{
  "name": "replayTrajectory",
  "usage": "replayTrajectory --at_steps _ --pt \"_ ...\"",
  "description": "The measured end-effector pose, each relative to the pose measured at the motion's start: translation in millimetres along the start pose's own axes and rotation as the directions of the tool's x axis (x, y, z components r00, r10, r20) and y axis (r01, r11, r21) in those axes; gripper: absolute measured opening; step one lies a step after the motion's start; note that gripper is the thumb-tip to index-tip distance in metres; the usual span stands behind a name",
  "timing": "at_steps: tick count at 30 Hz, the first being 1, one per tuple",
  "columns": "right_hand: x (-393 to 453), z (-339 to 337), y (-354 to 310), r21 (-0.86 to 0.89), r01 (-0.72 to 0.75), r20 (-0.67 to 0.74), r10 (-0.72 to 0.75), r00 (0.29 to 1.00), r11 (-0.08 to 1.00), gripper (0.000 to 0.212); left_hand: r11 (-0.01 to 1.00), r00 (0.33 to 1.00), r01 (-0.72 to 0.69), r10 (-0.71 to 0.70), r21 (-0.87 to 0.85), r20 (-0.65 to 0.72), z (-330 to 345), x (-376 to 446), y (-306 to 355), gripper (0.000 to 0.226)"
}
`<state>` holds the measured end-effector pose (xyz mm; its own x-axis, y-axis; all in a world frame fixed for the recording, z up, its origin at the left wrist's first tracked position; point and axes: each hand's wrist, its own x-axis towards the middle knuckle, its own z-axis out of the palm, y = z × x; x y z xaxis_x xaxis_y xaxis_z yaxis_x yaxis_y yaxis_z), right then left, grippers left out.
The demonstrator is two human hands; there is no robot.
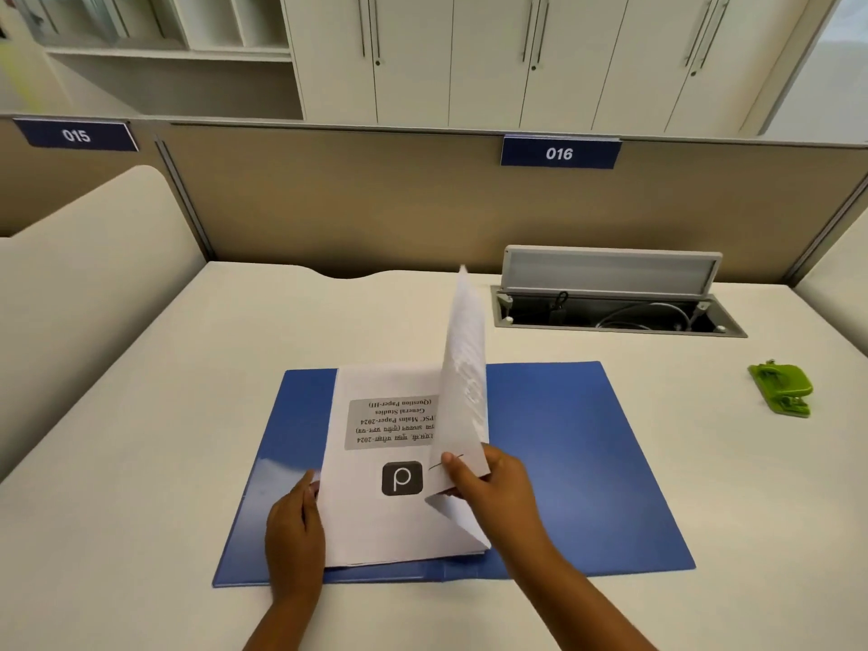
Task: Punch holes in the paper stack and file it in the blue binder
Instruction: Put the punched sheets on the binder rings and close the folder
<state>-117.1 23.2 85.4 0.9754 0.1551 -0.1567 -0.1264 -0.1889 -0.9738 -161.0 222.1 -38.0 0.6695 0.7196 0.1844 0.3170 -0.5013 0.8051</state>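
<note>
The blue binder (577, 444) lies open and flat on the desk in front of me. A white paper stack (375, 523) rests on its left half, printed side up and upside down to me. My right hand (493, 486) pinches the near edge of a lifted sheet (465, 364), which stands almost upright along the middle of the binder. My left hand (293, 533) rests against the left edge of the stack, fingers straight. A green hole punch (782, 387) sits on the desk far to the right, away from both hands.
An open cable hatch (615, 312) with its grey lid raised is set into the desk behind the binder. A tan partition (375, 195) with blue tags 015 and 016 closes the back. White cupboards stand beyond it.
</note>
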Motion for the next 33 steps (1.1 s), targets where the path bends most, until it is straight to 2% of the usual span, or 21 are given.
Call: replayTrajectory --at_steps 4,7,12,15,17,20,23,25,26,28,30,33 --pt "-2 32 -2 -0.152 0.033 0.122 -0.015 0.992 0.988 0.03 0.998 0.999 0.041 -0.042 -0.047 -0.015 -3 0 0 0.03" --pt "-3 54 4 -0.249 0.074 0.162 -0.033 0.986 0.966 0.034 0.996 0.998 0.059 -0.06 -0.064 -0.013 -3 -1 3 0.03" --pt "-1 85 23 -0.4 0.054 0.196 0.028 0.98 0.915 0.028 0.981 0.995 0.091 -0.098 -0.172 -0.032 -10 0 6 0.033" --pt "1 95 32 -0.544 0.118 0.243 0.021 0.97 0.831 0.031 0.96 0.988 0.141 -0.152 -0.24 -0.027 -12 1 9 0.035" --pt "-1 97 37 -0.65 0.194 0.343 0.055 0.938 0.735 0.028 0.955 0.987 0.145 -0.157 -0.257 -0.023 -13 0 10 0.036" --pt "-7 100 44 -0.719 0.311 0.492 0.139 0.859 0.621 0.03 0.962 0.991 0.13 -0.136 -0.241 -0.006 -14 0 9 0.035" --pt "-13 99 49 -0.737 0.358 0.532 0.166 0.83 0.574 0.035 0.969 0.995 0.089 -0.097 -0.231 -0.023 -15 -1 9 0.04" --pt "-15 97 48 -0.736 0.386 0.527 0.113 0.842 0.555 0.035 0.964 0.997 0.07 -0.079 -0.257 -0.021 -16 -3 10 0.064" --pt "-15 94 47 -0.732 0.402 0.522 0.074 0.85 0.551 0.036 0.964 0.997 0.069 -0.076 -0.256 -0.018 -16 -3 9 0.063" --pt "-13 89 48 -0.722 0.432 0.501 -0.022 0.865 0.54 0.039 0.971 0.996 0.085 -0.089 -0.224 -0.006 -15 -2 8 0.038" --pt "-8 80 57 -0.784 0.429 0.406 -0.151 0.901 0.45 0.042 0.974 0.995 0.094 -0.097 -0.206 -0.002 -13 0 6 0.033" --pt "4 65 79 -0.903 0.208 0.159 -0.158 0.975 0.377 0.053 0.975 0.996 0.084 -0.088 -0.207 -0.012 -14 0 6 0.034"
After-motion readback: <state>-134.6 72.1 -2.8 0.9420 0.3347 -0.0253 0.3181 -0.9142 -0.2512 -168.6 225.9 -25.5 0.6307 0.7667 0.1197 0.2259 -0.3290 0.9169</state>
